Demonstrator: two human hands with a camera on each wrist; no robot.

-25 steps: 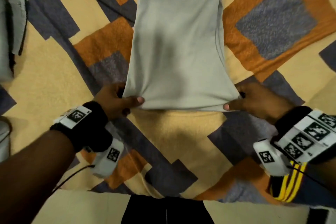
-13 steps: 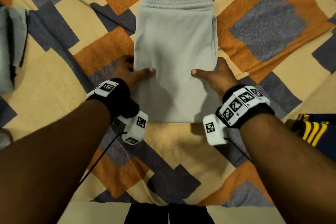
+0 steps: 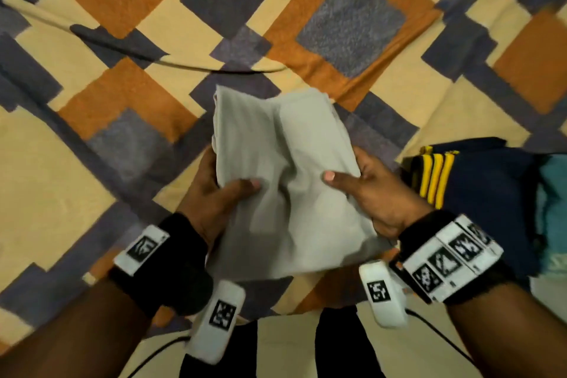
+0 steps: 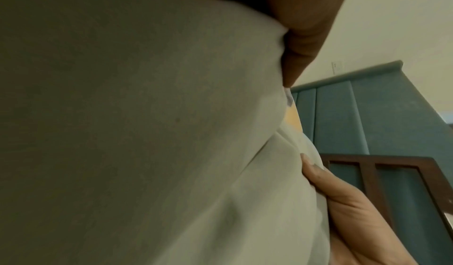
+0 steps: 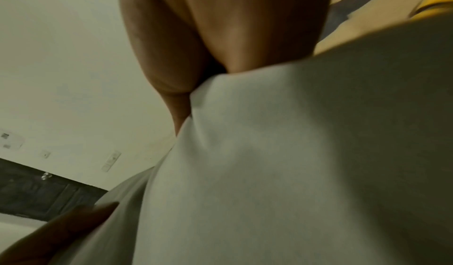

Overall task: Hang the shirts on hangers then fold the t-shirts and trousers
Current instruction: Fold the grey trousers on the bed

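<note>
Both hands, left hand [image 3: 214, 193] and right hand [image 3: 372, 196], grip the folded grey trousers [image 3: 285, 181] between them, lifted above the bed [image 3: 122, 40].

Pale grey trousers [image 3: 285, 181], plain with no print, sit over a bedspread [image 3: 92, 163] patterned in orange, cream and slate-grey blocks. To the right lies a navy garment [image 3: 478, 193] with three yellow stripes, and a teal headboard [image 4: 367, 118] shows behind.

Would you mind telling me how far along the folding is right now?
The grey trousers are folded into a compact bundle, gripped by the left hand and right hand above the bedspread; setting them down remains. A folded navy garment already lies at right. No hangers or shirts show.
</note>
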